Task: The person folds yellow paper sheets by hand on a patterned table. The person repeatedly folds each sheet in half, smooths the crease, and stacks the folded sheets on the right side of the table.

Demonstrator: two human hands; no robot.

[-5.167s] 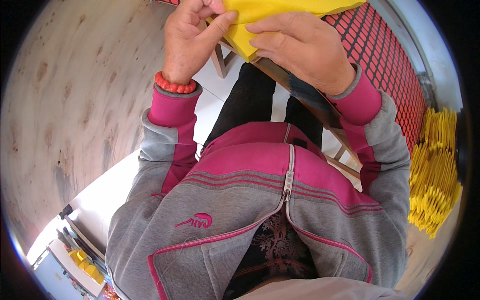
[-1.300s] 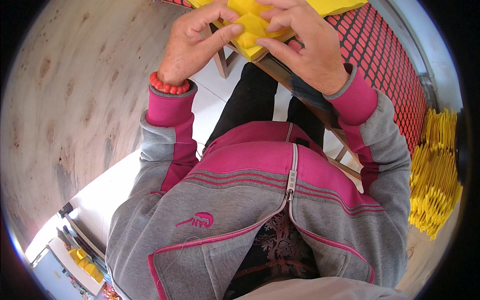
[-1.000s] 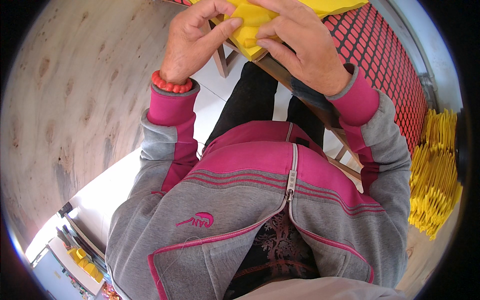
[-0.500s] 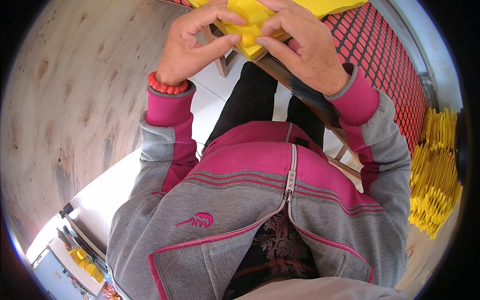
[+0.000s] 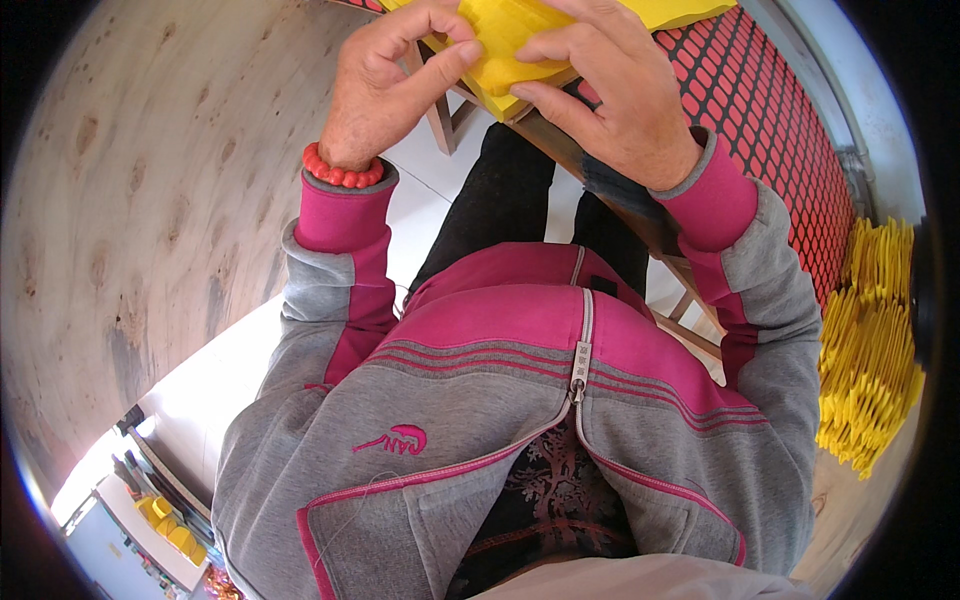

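So the left hand (image 5: 385, 85) pinched the near-left edge of the folded yellow sheet (image 5: 505, 40), which sat between both grips at the desk's (image 5: 560, 135) near edge, and the right hand (image 5: 610, 95) clamped its right side, equally close.

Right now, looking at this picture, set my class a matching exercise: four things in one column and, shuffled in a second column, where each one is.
Things
1. bead bracelet
2. yellow sheet
3. stack of yellow pieces
4. red mesh panel

Places
A. at the far right edge, piled up
B. pinched between the left hand and the right hand
C. around the left wrist, above the pink cuff
D. upper right, beyond the right forearm

Pairs: 1-C, 2-B, 3-A, 4-D
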